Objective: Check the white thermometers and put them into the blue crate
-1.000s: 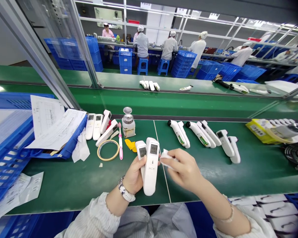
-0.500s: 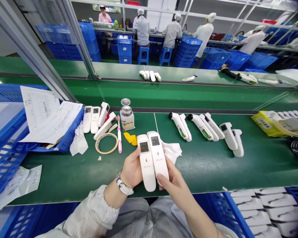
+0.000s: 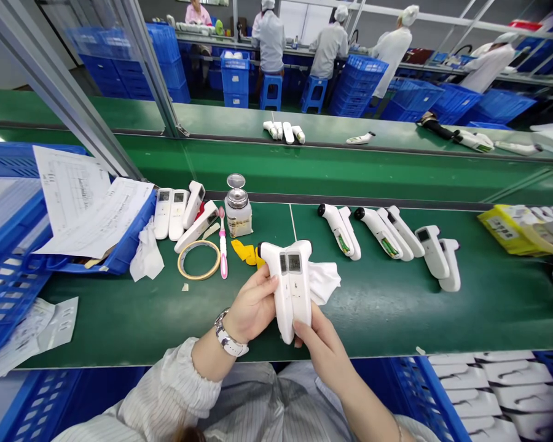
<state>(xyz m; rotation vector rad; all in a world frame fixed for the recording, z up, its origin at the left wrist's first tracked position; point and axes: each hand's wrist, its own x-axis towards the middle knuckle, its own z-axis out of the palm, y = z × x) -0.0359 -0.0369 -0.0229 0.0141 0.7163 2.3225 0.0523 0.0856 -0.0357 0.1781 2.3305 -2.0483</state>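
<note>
Two white infrared thermometers are held side by side above the green bench. My left hand (image 3: 253, 304) is closed round the left thermometer (image 3: 283, 307), which is turned so its dark-tipped head points left. My right hand (image 3: 325, 344) grips the lower end of the right thermometer (image 3: 300, 288); its grey screen is lit with characters too small to read surely. Behind them lies a crumpled white cloth (image 3: 325, 281), and a yellow piece (image 3: 244, 250) sits to their left. A pink-and-white toothbrush (image 3: 223, 245) and a tape roll (image 3: 199, 260) are further left.
A metal-topped bottle (image 3: 238, 212) stands at the back with its lid up. More thermometers (image 3: 338, 230) lie to the right, some with batteries showing. Papers (image 3: 96, 215) fill a blue tray at left. A yellow bin (image 3: 507, 230) stands far right. Co-workers sit beyond the conveyor.
Both thermometers have been rotated in my hands: their screens faced up towards me side by side, and now the left one is turned sideways, heads pointing outward. The view has shifted slightly.
</note>
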